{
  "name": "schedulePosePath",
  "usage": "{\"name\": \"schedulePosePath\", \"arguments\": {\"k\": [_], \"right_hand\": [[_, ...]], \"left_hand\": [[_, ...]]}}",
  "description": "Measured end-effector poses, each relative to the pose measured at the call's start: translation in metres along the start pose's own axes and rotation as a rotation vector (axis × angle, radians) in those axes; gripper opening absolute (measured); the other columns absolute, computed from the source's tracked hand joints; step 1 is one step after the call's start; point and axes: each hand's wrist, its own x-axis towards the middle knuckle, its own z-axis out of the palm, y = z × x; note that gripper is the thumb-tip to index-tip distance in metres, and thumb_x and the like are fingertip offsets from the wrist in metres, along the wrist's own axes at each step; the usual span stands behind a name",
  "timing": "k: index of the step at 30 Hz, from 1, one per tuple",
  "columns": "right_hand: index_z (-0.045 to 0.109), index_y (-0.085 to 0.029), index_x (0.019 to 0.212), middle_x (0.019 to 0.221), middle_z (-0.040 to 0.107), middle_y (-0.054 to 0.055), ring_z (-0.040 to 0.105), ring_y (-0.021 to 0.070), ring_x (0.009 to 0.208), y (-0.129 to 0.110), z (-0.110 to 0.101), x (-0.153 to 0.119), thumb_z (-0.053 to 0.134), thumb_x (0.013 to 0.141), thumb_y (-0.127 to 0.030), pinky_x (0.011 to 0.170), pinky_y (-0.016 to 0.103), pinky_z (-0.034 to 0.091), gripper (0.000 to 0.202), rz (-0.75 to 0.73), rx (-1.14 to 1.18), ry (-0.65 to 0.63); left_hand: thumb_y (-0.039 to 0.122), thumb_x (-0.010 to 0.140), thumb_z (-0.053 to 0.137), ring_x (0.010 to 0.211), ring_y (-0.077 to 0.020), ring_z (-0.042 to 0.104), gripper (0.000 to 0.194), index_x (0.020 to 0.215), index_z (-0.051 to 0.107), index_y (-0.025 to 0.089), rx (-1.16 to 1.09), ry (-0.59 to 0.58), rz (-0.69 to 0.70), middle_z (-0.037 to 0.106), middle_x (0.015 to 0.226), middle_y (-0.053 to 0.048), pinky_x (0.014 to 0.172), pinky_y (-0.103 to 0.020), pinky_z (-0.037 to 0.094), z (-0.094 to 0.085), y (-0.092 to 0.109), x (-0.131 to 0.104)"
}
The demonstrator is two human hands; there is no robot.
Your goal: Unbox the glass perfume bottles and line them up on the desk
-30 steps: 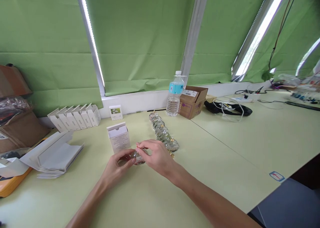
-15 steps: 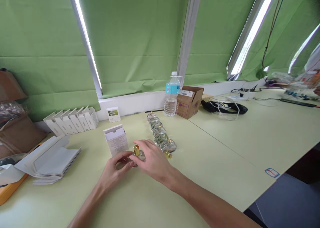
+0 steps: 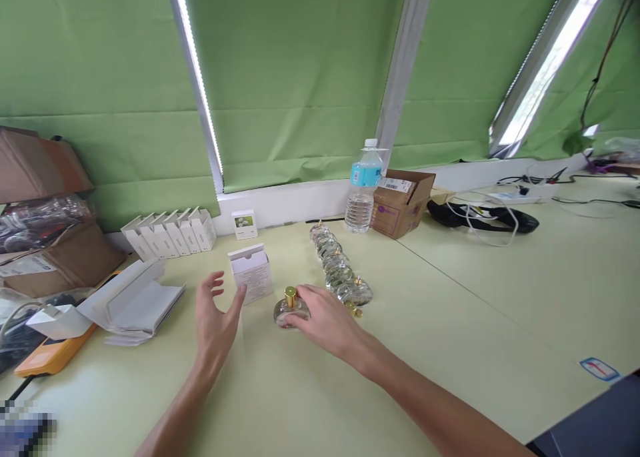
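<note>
A round clear glass perfume bottle with a gold cap (image 3: pixel 291 297) stands on the table in front of me. My right hand (image 3: pixel 327 320) grips its right side, thumb in front and fingers behind. My left hand (image 3: pixel 217 317) is off the bottle, fingers spread, just left of an upright white box (image 3: pixel 251 274) with its top flap raised. Behind my right hand runs a row of several glass bottles (image 3: pixel 340 263) with gold necks. A few loose gold caps (image 3: pixel 354 309) lie at the near end of that row.
Several white boxes (image 3: pixel 170 234) lean together by the wall, with a small picture box (image 3: pixel 245 224) beside them. White papers (image 3: pixel 137 303) lie left. A water bottle (image 3: pixel 363 190), a cardboard carton (image 3: pixel 403 203) and a black strap with a white cable (image 3: pixel 483 217) stand along the back.
My left hand has let go of the perfume bottle, moved left and opened. My right hand keeps its hold. The view has swung a little left.
</note>
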Motion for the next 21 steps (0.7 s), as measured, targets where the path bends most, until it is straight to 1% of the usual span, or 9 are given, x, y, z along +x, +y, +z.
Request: {"name": "schedulePosePath", "arguments": {"k": [2,4,7,10,12,14,16,18,21], "right_hand": [[0.051,-0.020,0.076,0.082,0.063,0.000,0.057,0.0161,0.071,-0.001,-0.001,-0.001,0.062,0.084,-0.046,0.058,0.026,0.031,0.029,0.005,0.007,-0.011],[0.052,-0.020,0.077,0.083,0.064,0.000,0.057,0.0164,0.072,-0.001,-0.001,-0.001,0.061,0.085,-0.046,0.058,0.026,0.031,0.028,0.009,0.008,-0.015],[0.053,-0.021,0.077,0.083,0.065,-0.001,0.057,0.0164,0.071,0.000,0.000,-0.001,0.061,0.085,-0.046,0.059,0.026,0.031,0.028,0.006,0.003,-0.011],[0.052,-0.020,0.076,0.082,0.064,-0.001,0.057,0.0162,0.071,0.002,0.002,0.000,0.062,0.085,-0.047,0.059,0.026,0.031,0.029,-0.007,-0.009,-0.008],[0.052,-0.020,0.076,0.081,0.064,-0.001,0.057,0.0161,0.070,0.003,0.002,0.001,0.062,0.084,-0.048,0.058,0.026,0.030,0.031,-0.014,-0.023,-0.008],[0.051,-0.020,0.076,0.081,0.064,-0.001,0.056,0.0159,0.069,0.003,0.001,0.001,0.062,0.085,-0.050,0.057,0.026,0.030,0.033,-0.019,-0.040,-0.006],[0.050,-0.021,0.075,0.081,0.064,-0.001,0.056,0.0158,0.068,0.003,0.000,0.001,0.060,0.086,-0.052,0.057,0.026,0.029,0.034,-0.027,-0.055,-0.003],[0.049,-0.021,0.075,0.080,0.064,-0.001,0.056,0.0162,0.068,0.002,-0.001,0.001,0.059,0.087,-0.054,0.057,0.026,0.030,0.036,-0.039,-0.071,0.008],[0.050,-0.021,0.076,0.080,0.064,0.000,0.057,0.0174,0.069,0.000,-0.002,0.000,0.059,0.087,-0.055,0.057,0.026,0.031,0.037,-0.061,-0.085,0.026]], "left_hand": [[0.044,0.078,0.069,0.113,-0.0241,0.055,0.056,0.126,0.046,0.026,-0.067,-0.106,0.015,0.053,0.130,-0.008,0.094,-0.042,0.048,0.002,-0.009,0.004],[0.043,0.079,0.069,0.119,-0.0251,0.054,0.060,0.130,0.044,0.027,-0.125,-0.193,0.028,0.054,0.132,-0.009,0.100,-0.045,0.044,0.005,-0.016,0.007],[0.041,0.081,0.066,0.117,-0.0262,0.057,0.060,0.133,0.040,0.026,-0.168,-0.283,-0.006,0.060,0.125,-0.010,0.098,-0.048,0.046,0.007,-0.020,0.007],[0.039,0.083,0.064,0.107,-0.0253,0.063,0.059,0.134,0.037,0.027,-0.142,-0.288,-0.013,0.063,0.118,-0.010,0.091,-0.046,0.052,0.007,-0.016,0.005],[0.039,0.083,0.064,0.098,-0.0231,0.066,0.062,0.136,0.033,0.029,-0.104,-0.272,0.013,0.060,0.120,-0.009,0.083,-0.044,0.055,0.004,-0.012,0.004],[0.037,0.082,0.065,0.092,-0.0202,0.067,0.065,0.137,0.030,0.030,-0.078,-0.262,0.071,0.055,0.125,-0.008,0.078,-0.041,0.058,0.002,-0.009,0.003],[0.035,0.082,0.065,0.090,-0.0177,0.066,0.064,0.136,0.031,0.031,-0.055,-0.266,0.148,0.053,0.123,-0.007,0.075,-0.038,0.059,-0.001,-0.005,0.002],[0.033,0.082,0.065,0.091,-0.0165,0.064,0.059,0.134,0.036,0.031,-0.012,-0.281,0.218,0.051,0.122,-0.006,0.073,-0.034,0.060,-0.004,-0.002,0.002],[0.031,0.082,0.063,0.094,-0.0160,0.061,0.058,0.136,0.039,0.034,0.071,-0.317,0.272,0.048,0.124,-0.005,0.069,-0.030,0.061,-0.008,0.003,0.002]]}}
